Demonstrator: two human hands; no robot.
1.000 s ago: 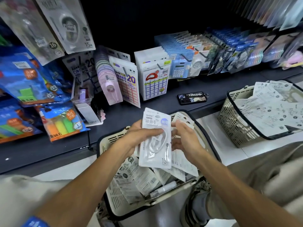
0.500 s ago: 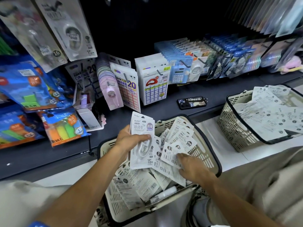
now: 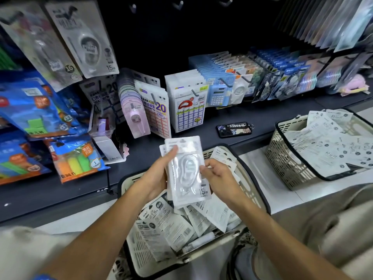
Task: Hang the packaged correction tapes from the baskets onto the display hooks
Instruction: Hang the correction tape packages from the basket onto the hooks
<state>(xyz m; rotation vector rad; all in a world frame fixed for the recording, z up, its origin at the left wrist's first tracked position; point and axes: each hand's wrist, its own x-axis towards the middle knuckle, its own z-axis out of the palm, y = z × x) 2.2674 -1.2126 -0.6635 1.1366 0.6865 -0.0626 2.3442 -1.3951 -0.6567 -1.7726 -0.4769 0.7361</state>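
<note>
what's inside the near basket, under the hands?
The near basket holds loose white correction tape packs, overlapping. Its floor and anything beneath the pile are covered.

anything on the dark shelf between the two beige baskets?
Head view: a black phone with a numbered tag lies on the dark shelf, between the near beige basket and the right beige basket.

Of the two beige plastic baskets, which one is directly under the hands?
The nearer beige plastic basket with the black rim, at bottom centre: both hands hold the white correction tape packs right above it. The other basket stands apart, further right.
</note>
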